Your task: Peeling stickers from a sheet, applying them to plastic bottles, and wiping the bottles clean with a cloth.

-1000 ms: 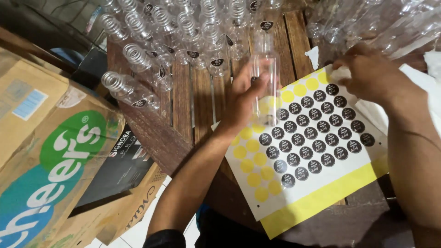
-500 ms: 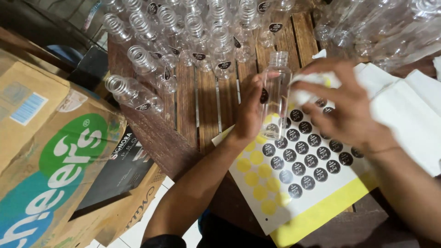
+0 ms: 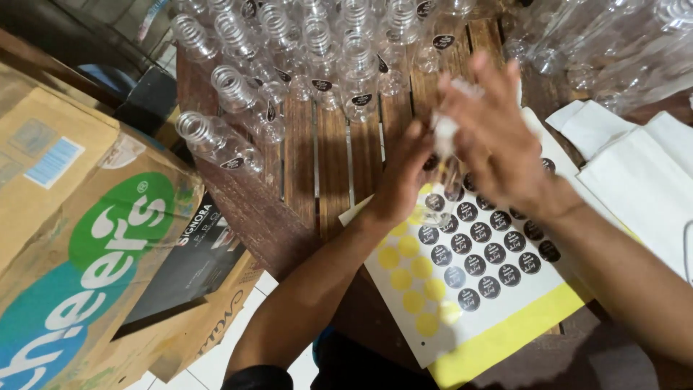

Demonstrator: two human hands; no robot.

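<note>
A small clear plastic bottle (image 3: 444, 170) sits between the two hands, upright-ish in the picture with its long axis running from the person's body out toward the far rows, neck end pointing away and base toward the white-and-yellow sheet of round black stickers (image 3: 480, 249) that lies just beneath it on the brown slatted wooden counter (image 3: 317, 159). The left hand (image 3: 404, 177) comes in from the lower left and wraps the bottle's left side, fingers curled about it in a narrow grip. The right hand (image 3: 502, 144) comes from the right and lies over the bottle's right face, fingers spread and blurred with motion; it appears to press against the bottle, though whether its fingers truly close around it I cannot tell. So the bottle is held directly between both palms, the left one bearing it, the right one laid across it, and both equally close. Beyond the hands, at the counter's far edge, stand many more clear plastic bottles (image 3: 317, 50) lying and leaning in rows, several already carrying a dark round sticker. To the right lie white folded sheets (image 3: 642, 166), and to the left, below the counter's edge, stands a brown cardboard box with green and blue print (image 3: 79, 245).
</note>
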